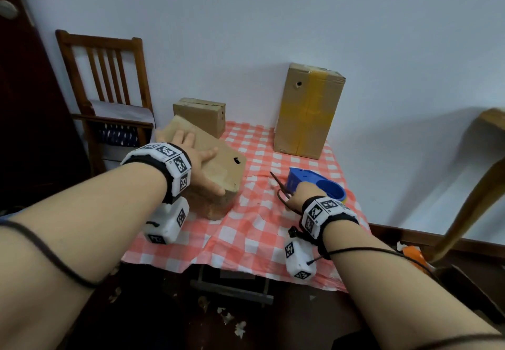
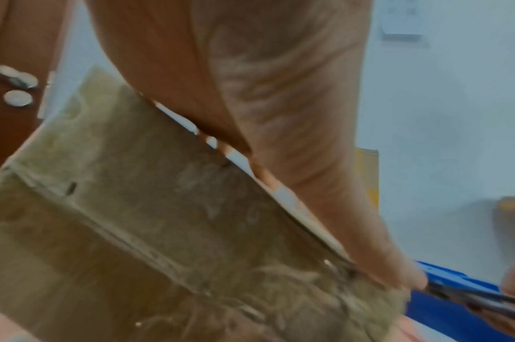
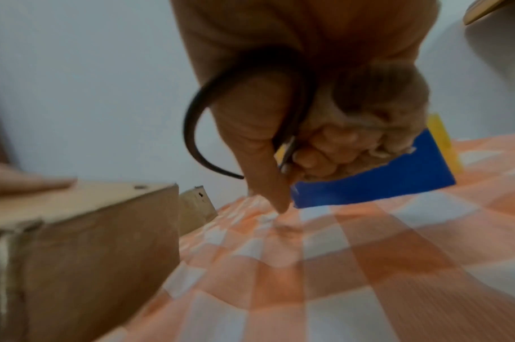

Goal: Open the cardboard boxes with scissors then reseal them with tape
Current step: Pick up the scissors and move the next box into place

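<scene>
A worn cardboard box [image 1: 221,174] lies askew near the table's left edge. My left hand [image 1: 196,158] presses on its top with the fingers spread flat and the thumb along the near edge. The left wrist view shows the palm [image 2: 279,115] over that box [image 2: 162,231]. To the right, my right hand [image 1: 303,194] grips dark-handled scissors [image 1: 278,185], blades pointing up and left, clear of the box. In the right wrist view the fingers [image 3: 338,138] curl round the scissors' handle loops [image 3: 197,138]. A blue tape dispenser [image 1: 314,183] sits just behind that hand.
A small cardboard box [image 1: 202,114] stands at the back left and a tall box with yellow tape [image 1: 306,112] at the back right. The red-and-white checked tablecloth [image 1: 259,235] covers the table. A wooden chair [image 1: 103,90] stands to the left. Scraps litter the floor.
</scene>
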Demonstrator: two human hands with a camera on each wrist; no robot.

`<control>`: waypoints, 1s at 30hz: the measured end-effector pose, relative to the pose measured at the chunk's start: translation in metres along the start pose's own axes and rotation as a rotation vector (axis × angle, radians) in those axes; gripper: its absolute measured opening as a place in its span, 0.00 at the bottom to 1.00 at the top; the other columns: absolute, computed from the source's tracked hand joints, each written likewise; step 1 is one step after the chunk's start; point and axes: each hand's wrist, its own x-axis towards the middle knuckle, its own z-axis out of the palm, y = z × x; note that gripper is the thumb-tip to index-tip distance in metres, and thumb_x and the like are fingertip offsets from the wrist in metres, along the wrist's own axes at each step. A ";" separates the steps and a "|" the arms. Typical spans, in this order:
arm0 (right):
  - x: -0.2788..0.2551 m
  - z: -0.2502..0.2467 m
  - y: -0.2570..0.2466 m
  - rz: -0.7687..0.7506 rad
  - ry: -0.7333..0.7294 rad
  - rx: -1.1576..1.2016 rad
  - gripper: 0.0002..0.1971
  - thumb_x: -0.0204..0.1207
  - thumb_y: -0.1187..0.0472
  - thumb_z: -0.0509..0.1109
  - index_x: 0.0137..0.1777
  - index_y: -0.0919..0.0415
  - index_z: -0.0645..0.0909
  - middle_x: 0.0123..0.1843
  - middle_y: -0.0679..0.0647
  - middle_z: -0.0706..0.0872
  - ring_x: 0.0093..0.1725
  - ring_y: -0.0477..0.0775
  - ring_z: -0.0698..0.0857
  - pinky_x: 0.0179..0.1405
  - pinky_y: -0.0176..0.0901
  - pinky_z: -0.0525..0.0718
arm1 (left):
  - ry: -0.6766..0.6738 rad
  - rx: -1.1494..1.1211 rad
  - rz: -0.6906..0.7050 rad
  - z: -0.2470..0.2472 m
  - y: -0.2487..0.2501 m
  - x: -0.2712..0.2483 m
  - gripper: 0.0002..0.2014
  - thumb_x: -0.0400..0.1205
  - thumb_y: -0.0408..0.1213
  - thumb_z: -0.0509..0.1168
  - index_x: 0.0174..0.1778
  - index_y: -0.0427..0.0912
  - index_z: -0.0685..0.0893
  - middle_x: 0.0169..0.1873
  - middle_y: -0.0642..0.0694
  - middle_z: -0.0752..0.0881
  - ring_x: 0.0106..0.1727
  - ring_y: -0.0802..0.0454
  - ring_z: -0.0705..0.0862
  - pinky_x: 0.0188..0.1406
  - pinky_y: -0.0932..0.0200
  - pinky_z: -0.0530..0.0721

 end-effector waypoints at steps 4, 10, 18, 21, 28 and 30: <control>-0.001 -0.019 -0.004 -0.148 0.067 0.105 0.12 0.76 0.63 0.68 0.57 0.52 0.80 0.36 0.52 0.80 0.32 0.53 0.79 0.28 0.38 0.74 | -0.089 -0.185 0.011 0.015 0.003 0.008 0.51 0.63 0.83 0.54 0.77 0.54 0.70 0.76 0.43 0.72 0.75 0.42 0.70 0.73 0.42 0.67; -0.002 -0.050 -0.028 -0.300 0.132 0.146 0.10 0.68 0.56 0.80 0.46 0.59 0.87 0.41 0.52 0.86 0.42 0.53 0.82 0.35 0.37 0.77 | 0.011 -0.236 0.049 0.016 -0.008 0.032 0.56 0.40 0.67 0.74 0.67 0.49 0.74 0.57 0.48 0.78 0.60 0.47 0.78 0.62 0.47 0.81; 0.015 -0.061 -0.042 -0.329 0.114 0.118 0.14 0.68 0.59 0.78 0.55 0.54 0.89 0.49 0.44 0.87 0.49 0.51 0.86 0.54 0.47 0.87 | -0.071 0.025 0.056 0.026 -0.009 0.062 0.66 0.65 0.56 0.78 0.83 0.38 0.34 0.83 0.37 0.45 0.84 0.38 0.46 0.81 0.44 0.51; 0.020 -0.062 -0.041 -0.324 0.121 0.085 0.15 0.68 0.59 0.76 0.56 0.51 0.89 0.47 0.46 0.88 0.48 0.52 0.86 0.52 0.48 0.88 | -0.141 0.010 0.072 0.022 -0.012 0.070 0.75 0.56 0.63 0.80 0.83 0.43 0.31 0.83 0.36 0.42 0.84 0.37 0.45 0.82 0.39 0.51; 0.018 -0.067 -0.040 -0.327 0.150 0.013 0.14 0.71 0.61 0.72 0.55 0.48 0.89 0.46 0.44 0.87 0.47 0.52 0.85 0.48 0.47 0.88 | -0.318 -0.181 0.130 -0.001 -0.017 0.072 0.78 0.47 0.71 0.78 0.84 0.49 0.36 0.84 0.43 0.53 0.82 0.40 0.57 0.77 0.40 0.66; 0.017 -0.067 -0.042 -0.328 0.148 -0.021 0.15 0.72 0.61 0.71 0.56 0.47 0.88 0.47 0.44 0.88 0.47 0.52 0.85 0.45 0.45 0.88 | -0.284 -0.136 0.123 -0.001 -0.016 0.071 0.77 0.46 0.74 0.76 0.84 0.48 0.40 0.82 0.42 0.58 0.80 0.40 0.61 0.76 0.40 0.67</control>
